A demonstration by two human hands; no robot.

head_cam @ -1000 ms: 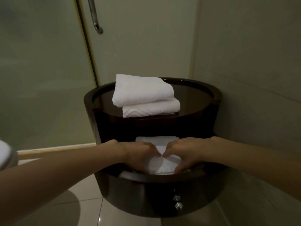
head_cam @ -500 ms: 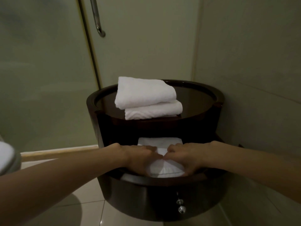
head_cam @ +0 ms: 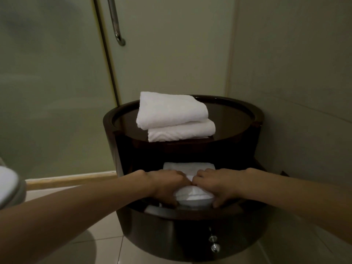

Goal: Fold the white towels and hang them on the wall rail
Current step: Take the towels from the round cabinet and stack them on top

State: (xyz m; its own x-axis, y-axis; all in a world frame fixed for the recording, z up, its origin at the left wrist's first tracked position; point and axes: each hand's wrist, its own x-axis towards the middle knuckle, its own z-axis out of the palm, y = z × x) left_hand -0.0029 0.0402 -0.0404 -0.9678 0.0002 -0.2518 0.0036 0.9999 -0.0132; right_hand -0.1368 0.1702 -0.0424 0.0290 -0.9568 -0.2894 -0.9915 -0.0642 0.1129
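Landmark: dark round glossy wooden stand [head_cam: 182,237] in the wall corner, two tiers, two small shiny knobs [head_cam: 214,243] low on its front face.

Nearest: both bare forearms reach in from the lower corners to the stand's lower shelf. Left hand [head_cam: 167,184] and right hand [head_cam: 217,182] sit knuckle to knuckle, touching or nearly so at the middle, on a folded white towel [head_cam: 192,195] lying on that shelf. Fingers of both hands are curled down around the towel's left and right sides, thumbs low at its front edge; the grip looks closed on the cloth, though the light in the shelf is dim and the fingertips are mostly hidden. Behind the hands, more white towel [head_cam: 187,165] shows deeper in the same shelf; can't tell if it's the same piece or a second one.

Left of the stand, at the edge of view: a white rounded object [head_cam: 8,184], only partly visible.

Top tier of the stand: two folded white towels stacked [head_cam: 173,115], upper one offset left of the lower, both toward the left half of the tray-like top.

Behind the stand: frosted glass panel [head_cam: 49,82] with a vertical metal handle bar [head_cam: 116,21]; plain pale wall [head_cam: 289,63] to the stand's right. Pale floor tiles [head_cam: 106,246] beneath.
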